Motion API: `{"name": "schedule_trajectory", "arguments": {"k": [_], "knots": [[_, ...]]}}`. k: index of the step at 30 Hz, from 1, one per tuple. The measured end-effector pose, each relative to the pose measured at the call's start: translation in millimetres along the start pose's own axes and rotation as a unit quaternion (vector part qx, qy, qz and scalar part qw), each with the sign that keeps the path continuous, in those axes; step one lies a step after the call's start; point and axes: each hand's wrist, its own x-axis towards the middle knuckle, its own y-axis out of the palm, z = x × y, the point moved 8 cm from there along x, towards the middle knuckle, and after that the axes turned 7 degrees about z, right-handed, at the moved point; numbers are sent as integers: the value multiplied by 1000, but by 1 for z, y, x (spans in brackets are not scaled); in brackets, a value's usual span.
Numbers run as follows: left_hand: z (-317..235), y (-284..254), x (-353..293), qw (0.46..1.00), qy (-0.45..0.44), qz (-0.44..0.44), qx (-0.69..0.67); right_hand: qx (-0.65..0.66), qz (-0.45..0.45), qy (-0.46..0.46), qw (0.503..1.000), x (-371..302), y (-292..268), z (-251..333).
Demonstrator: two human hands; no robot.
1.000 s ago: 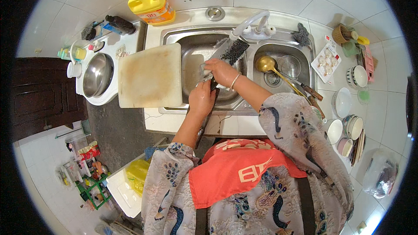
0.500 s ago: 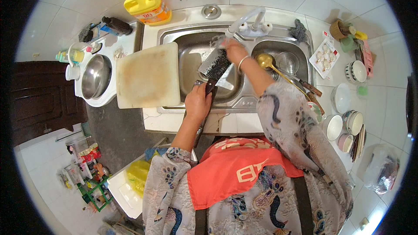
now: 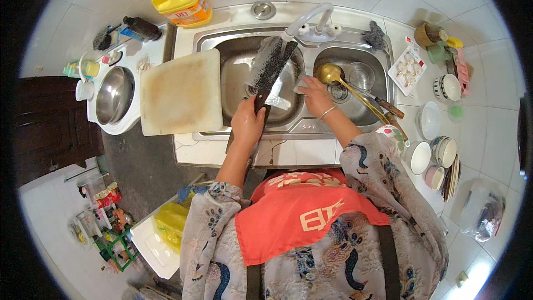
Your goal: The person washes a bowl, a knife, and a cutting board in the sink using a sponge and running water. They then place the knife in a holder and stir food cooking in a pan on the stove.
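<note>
Left hand (image 3: 248, 121) clamps the cleaver (image 3: 271, 69) under the upper-centre tap (image 3: 304, 20), right hand (image 3: 318, 99), apart, pinches something pale (image 3: 300, 84): apparently rinsing, the next move calling for a steady grip.

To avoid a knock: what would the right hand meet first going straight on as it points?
The right hand would probably meet the broad knife blade over the left basin first, though relative heights are unclear.

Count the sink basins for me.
2: the left basin, with the knife in the left hand over it, and the right basin, holding the golden ladle. No others show.
</note>
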Motion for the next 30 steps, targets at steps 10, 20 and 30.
{"name": "schedule_trajectory", "arguments": {"k": [10, 20, 30], "knots": [[7, 28, 17, 998, -48, 5, -39, -7, -24, 40, 999, -8, -25, -15], [-4, 17, -5, 998, -50, 13, -22, -46, -11, -56, 997, -24, -30, 13], [-7, 23, -6, 999, -41, 3, 2, 19, -126, -6, 992, 77, -103, -10]]}}
